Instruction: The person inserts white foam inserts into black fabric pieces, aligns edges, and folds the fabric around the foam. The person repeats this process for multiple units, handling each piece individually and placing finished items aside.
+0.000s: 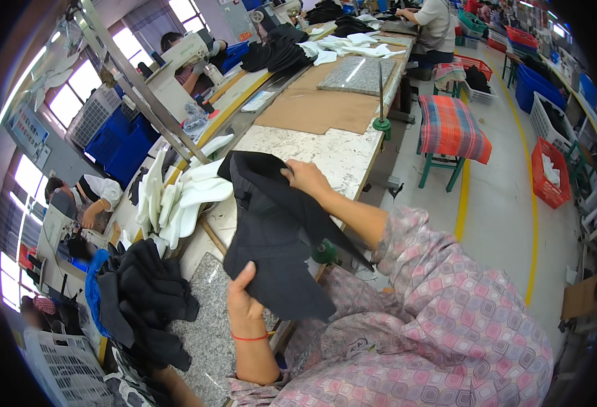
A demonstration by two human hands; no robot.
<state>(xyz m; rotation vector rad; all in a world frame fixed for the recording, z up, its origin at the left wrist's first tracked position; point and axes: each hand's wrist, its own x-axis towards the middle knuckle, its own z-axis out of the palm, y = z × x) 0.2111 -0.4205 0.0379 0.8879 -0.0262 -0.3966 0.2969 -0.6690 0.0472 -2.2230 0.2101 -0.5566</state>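
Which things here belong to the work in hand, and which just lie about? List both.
In hand:
black fabric piece, held by left hand and right hand

Lying about:
pile of black fabric
white foam pieces
plaid stool
red basket
grey stone slab

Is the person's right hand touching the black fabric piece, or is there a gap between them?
Touching. In the head view, the right hand grips the upper edge of the black fabric piece, its fingers folded over the cloth. The left hand holds its lower edge.
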